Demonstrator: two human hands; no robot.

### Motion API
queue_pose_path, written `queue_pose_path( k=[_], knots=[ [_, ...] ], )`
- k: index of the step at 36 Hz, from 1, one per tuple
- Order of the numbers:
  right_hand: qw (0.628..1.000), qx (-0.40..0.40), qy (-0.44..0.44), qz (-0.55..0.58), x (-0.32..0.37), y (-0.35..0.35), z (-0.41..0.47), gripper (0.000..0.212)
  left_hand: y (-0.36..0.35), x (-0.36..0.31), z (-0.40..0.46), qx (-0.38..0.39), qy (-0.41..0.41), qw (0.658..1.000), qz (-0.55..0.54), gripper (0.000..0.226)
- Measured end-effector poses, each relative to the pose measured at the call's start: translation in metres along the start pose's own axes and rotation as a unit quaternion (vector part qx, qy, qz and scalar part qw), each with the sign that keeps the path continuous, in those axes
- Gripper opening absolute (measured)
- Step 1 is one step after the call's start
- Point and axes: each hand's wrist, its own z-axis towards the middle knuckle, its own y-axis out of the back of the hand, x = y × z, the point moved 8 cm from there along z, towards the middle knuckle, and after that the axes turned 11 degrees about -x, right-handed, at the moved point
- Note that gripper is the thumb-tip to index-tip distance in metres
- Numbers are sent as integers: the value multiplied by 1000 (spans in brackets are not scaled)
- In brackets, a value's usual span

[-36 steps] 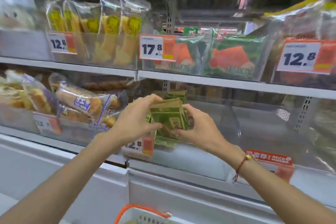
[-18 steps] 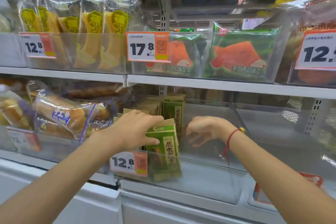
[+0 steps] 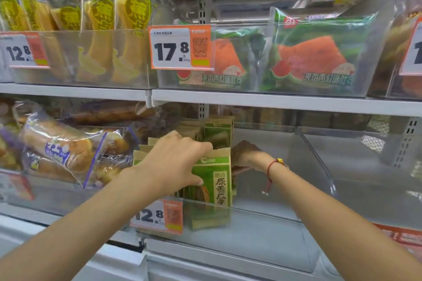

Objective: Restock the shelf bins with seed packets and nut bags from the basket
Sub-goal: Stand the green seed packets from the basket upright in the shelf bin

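Note:
Green and brown seed packets (image 3: 217, 181) stand upright in a row at the left end of a clear shelf bin (image 3: 316, 157) on the middle shelf. My left hand (image 3: 175, 162) grips the front packets, fingers over their top edges and thumb on the front face. My right hand (image 3: 245, 156) is inside the bin against the right side of the row; its fingers are hidden behind the front packet. More of the same packets (image 3: 218, 130) stand further back. The basket is out of view.
Bagged bread rolls (image 3: 61, 146) fill the bin to the left. The shelf above holds yellow snack bags (image 3: 98, 29) and watermelon toast bags (image 3: 315, 57) behind a 17.8 price tag (image 3: 180, 47). A 12.8 tag (image 3: 157, 215) hangs on the seed bin's front.
Both hands lowered the stack of packets into the bin. My right hand let go, then moved in against the right side of the row. The view moved closer.

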Motion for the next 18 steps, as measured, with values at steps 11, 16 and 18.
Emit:
queue_pose_path(
  k=[11, 16, 18],
  knots=[
    [997, -31, 76, -1, -14, 5, 4, 23, -45, 22, 69, 51, 101, 993, 21, 68],
    [991, 114, 26, 66, -19, -19, -3, 57, -65, 23, 85, 62, 135, 989, -14, 66],
    [993, 90, 28, 71, -17, -14, -2, 62, -70, 25, 87, 59, 134, 988, -41, 68]
  ],
)
